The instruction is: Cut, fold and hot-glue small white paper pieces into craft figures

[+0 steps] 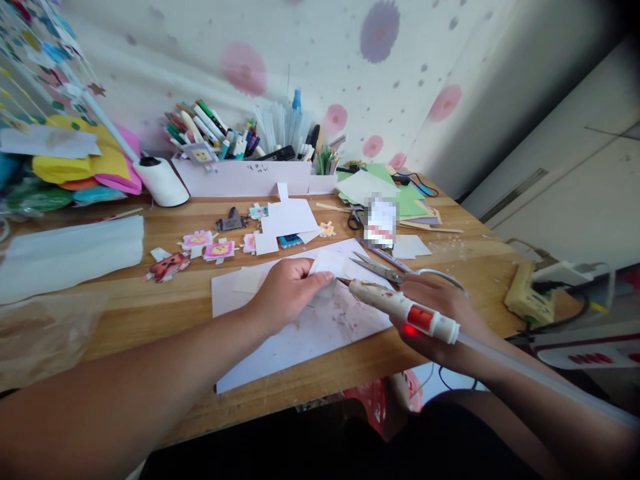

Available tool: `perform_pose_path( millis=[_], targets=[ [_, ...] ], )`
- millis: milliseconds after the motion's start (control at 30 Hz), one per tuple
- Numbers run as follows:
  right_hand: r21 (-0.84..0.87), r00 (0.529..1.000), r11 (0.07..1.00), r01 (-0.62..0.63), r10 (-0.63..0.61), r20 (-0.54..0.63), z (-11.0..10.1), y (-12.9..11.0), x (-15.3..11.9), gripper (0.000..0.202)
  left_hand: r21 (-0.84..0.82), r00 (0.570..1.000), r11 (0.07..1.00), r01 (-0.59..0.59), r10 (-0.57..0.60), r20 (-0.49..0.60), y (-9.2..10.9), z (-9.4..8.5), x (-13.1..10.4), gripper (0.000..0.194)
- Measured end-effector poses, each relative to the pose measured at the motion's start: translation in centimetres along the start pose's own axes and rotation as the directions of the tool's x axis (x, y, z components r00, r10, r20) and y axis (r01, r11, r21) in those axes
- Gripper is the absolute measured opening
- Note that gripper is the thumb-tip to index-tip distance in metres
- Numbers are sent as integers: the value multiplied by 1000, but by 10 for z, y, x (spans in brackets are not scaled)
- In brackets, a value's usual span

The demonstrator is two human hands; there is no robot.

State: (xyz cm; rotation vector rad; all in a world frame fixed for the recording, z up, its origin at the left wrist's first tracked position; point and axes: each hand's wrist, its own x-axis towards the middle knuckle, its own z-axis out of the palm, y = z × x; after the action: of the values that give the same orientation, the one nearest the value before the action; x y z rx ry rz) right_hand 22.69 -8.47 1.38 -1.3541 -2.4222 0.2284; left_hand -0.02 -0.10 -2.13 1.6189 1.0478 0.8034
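Note:
Pinched between the thumb and fingers of my left hand [286, 288] is a small piece of white paper [327, 262]. My right hand [440, 320] is wrapped around a white pen-shaped hot glue gun [385, 300] with an orange-red switch and a lit red light. A long translucent glue stick [525, 370] trails from its back end. The glue gun's dark tip points left, close to the paper by my left thumb; whether it touches is unclear. Scissors [384, 269] lie just beyond my right hand, blades partly apart. Beneath both hands is a stained white sheet [280, 353].
Several colourful paper cutouts [219, 250] and white cards [293, 217] lie behind the sheet. A white pen box [245, 179] stands at the back, with a lamp base [163, 181] to its left. Green papers [413, 203] are stacked back right. A power strip [533, 297] sits at the right edge.

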Motion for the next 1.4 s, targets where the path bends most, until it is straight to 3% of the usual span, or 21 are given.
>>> perform_pose_path(
  millis=[433,567,733,900,1200,1400],
  targets=[
    [-31,996,999,-13,10,-84,-3,6,-3,10,-10,998,1000,3,-2,70,0,0,-2,28],
    [44,985,998,-51,57,-163,-5,7,-2,14,-159,992,983,92,-77,97,-1,1,-2,21],
    [220,966,973,-69,120,-231,-6,12,-2,4,-378,984,911,165,-127,124,1,4,-2,18],
    [185,982,982,-42,74,-174,-2,7,-3,5,-410,972,881,235,-209,109,4,5,-2,22],
    [88,1000,996,25,-24,-14,2,-7,-3,9,-395,999,918,33,-31,10,-4,5,0,24],
    [4,1000,1000,-5,5,11,5,-8,-3,9,-390,1000,921,17,-18,-1,-4,5,1,22]
  ],
)
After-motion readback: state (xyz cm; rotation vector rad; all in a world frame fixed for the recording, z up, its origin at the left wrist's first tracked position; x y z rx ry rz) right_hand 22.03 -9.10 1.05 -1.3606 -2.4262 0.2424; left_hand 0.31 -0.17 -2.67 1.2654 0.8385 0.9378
